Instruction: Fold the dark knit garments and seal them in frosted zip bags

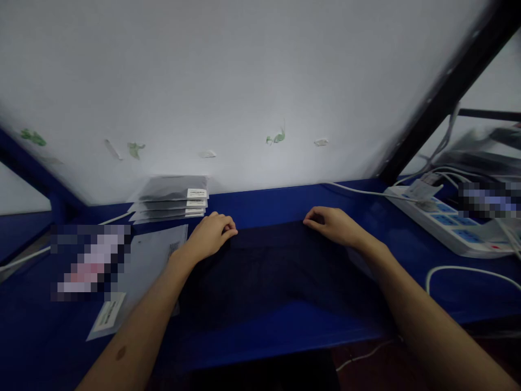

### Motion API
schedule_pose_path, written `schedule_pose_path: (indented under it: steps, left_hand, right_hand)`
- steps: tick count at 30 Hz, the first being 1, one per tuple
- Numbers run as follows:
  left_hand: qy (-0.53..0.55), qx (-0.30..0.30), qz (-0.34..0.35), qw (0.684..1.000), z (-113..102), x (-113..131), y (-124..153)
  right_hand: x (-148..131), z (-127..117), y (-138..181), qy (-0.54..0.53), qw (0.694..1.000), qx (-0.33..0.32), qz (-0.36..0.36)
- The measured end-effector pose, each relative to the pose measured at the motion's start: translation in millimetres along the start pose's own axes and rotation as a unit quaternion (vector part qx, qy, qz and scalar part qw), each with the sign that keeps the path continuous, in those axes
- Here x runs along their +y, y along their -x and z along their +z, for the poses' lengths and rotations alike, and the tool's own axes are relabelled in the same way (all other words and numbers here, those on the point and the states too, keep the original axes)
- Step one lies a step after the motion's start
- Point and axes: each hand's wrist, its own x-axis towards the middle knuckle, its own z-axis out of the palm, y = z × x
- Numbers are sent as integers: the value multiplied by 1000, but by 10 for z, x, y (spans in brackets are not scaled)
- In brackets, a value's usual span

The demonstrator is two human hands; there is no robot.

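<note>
Dark cloth (277, 266): 1 piece, spread flat on the blue table (285, 331), at the middle of its near edge.
Left hand (211, 236): on the cloth's far left corner, fingers curled together and pinching the edge.
Right hand (334, 225): on the far right corner, fingers closed on the fabric.
Flat grey bag (150, 260): just left of the cloth, white label.
Stack of grey packs (171, 198): behind the bag, against the white wall (252, 81).
Power strip (443, 220): far right, with a white cable (468, 270) near it.

Packing workshop, blue workbench (285, 201), stacked bagged garments (171, 198)
</note>
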Motion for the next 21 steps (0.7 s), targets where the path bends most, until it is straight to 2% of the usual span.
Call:
schedule_pose_path:
  steps: [10,16,21]
  left_hand:
    - [-35,72,0,997,127,-38,-53]
    - [-40,72,12,997,147,-40,-62]
    - [-61,65,12,996,41,-6,-41]
  right_hand:
    - [195,177,-100,38,996,83,-11]
    - [216,223,-112,45,994,96,-13]
    - [141,174,-49,53,986,156,33]
